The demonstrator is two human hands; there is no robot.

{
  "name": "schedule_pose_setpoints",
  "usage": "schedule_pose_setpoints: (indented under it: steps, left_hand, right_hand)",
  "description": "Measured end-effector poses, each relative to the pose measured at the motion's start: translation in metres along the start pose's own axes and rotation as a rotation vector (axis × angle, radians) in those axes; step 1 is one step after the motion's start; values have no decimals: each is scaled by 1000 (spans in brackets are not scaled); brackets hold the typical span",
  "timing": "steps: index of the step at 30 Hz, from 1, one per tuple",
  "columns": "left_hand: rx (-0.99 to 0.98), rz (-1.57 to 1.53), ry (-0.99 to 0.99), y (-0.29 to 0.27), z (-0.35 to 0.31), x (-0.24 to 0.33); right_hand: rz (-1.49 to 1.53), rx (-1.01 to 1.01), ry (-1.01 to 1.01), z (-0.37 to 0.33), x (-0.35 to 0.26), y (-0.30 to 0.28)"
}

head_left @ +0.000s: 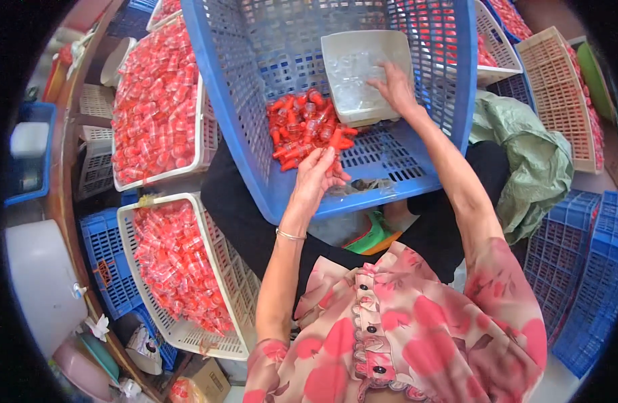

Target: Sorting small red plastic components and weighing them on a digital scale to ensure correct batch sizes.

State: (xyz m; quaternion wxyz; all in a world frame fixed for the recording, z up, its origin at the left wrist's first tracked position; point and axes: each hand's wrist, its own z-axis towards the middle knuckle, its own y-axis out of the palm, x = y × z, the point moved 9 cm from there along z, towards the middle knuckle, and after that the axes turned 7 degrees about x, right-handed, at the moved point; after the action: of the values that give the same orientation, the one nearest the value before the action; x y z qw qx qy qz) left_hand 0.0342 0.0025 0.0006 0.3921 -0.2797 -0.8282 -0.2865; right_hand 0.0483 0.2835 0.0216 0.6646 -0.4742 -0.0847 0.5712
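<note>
A large blue plastic basket [255,191] rests across my lap. Inside it lies a pile of small red plastic pieces with clear parts [297,127]. My left hand [314,176] is closed on a red plastic piece [336,138] that points up from the fingers, just at the near edge of the pile. To the right, a white plastic tub [362,41] sits tilted in the basket, with small clear plastic pieces [356,74] in it. My right hand [395,88] reaches over the tub's right side, thumb and fingers apart, above the clear pieces.
Cream crates heaped with red and clear pieces stand at my left, one far [204,138] and one near [238,329]. More crates [557,101] are at the right. A green sack [524,154] lies by the basket, with blue crates [561,235] stacked nearer me.
</note>
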Motion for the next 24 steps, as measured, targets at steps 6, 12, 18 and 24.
schedule_pose_setpoints:
  steps: [6,12,18,24]
  left_hand:
    - [-19,-365,35,-17,-49,7]
    - [68,-315,100,-35,-50,3]
    - [-187,-117,167,-10,-37,24]
    - [-388,-355,116,1,-58,21]
  right_hand:
    - [-258,-149,76,21,40,45]
    - [326,-232,-3,30,-52,-18]
    - [604,-631,-103,-27,-173,-79]
    - [735,-782,-368,-55,-233,-98]
